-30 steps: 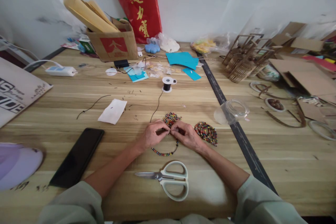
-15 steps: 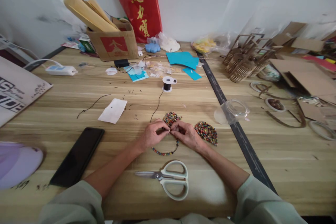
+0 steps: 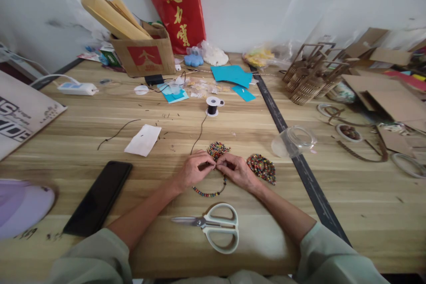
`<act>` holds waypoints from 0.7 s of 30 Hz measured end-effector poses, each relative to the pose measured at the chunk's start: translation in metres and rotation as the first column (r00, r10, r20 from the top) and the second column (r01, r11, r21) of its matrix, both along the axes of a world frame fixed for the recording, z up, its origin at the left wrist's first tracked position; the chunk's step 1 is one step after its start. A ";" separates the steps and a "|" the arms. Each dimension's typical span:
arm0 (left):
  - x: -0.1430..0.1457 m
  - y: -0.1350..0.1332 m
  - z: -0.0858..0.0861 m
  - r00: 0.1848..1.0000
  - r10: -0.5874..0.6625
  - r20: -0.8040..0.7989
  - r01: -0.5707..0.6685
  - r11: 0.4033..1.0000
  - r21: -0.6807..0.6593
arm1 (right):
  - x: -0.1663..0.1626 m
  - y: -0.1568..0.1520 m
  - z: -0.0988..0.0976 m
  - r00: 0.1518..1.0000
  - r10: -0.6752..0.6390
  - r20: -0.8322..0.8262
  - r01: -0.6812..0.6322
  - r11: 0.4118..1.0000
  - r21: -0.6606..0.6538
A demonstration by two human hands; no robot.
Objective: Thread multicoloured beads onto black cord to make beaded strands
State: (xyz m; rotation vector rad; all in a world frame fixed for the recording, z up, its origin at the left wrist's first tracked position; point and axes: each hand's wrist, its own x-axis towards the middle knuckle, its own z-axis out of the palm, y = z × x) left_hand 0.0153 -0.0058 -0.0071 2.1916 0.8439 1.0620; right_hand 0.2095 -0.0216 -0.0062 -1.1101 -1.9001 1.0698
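Note:
My left hand (image 3: 197,168) and my right hand (image 3: 235,170) meet fingertip to fingertip over the table, each closed in a pinch on a dark cord. Below them the cord, strung with small multicoloured beads (image 3: 206,194), hangs in a curve on the wood. From behind my left hand the cord (image 3: 201,134) runs up to a white spool (image 3: 212,107) of black cord. A pile of loose-looking colourful beads (image 3: 218,150) lies just beyond my fingertips. To the right of my right hand rests a coiled heap of strung beads (image 3: 262,168). What exactly sits between the fingertips is too small to see.
Scissors (image 3: 209,226) with pale handles lie in front of me. A black phone (image 3: 98,199) and a white paper (image 3: 143,140) are to the left. A clear plastic container (image 3: 294,142) stands right, near a dark strip (image 3: 304,182). A cardboard box (image 3: 143,55) is at the back.
Almost nothing differs; both hands keep their pinch, with only a tiny shift at the fingertips.

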 end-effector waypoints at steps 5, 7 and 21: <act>0.000 -0.001 0.000 1.000 0.001 -0.001 -0.001 0.999 -0.035 | -0.001 0.000 0.001 1.000 -0.007 -0.014 0.007 1.000 -0.018; 0.000 -0.002 0.000 1.000 0.006 -0.003 -0.006 0.998 -0.056 | -0.001 0.000 0.000 1.000 -0.003 -0.020 0.002 0.999 -0.032; -0.002 -0.002 -0.005 0.999 0.028 0.021 -0.025 0.991 -0.128 | 0.000 0.000 -0.003 0.999 -0.005 -0.036 0.002 0.998 -0.059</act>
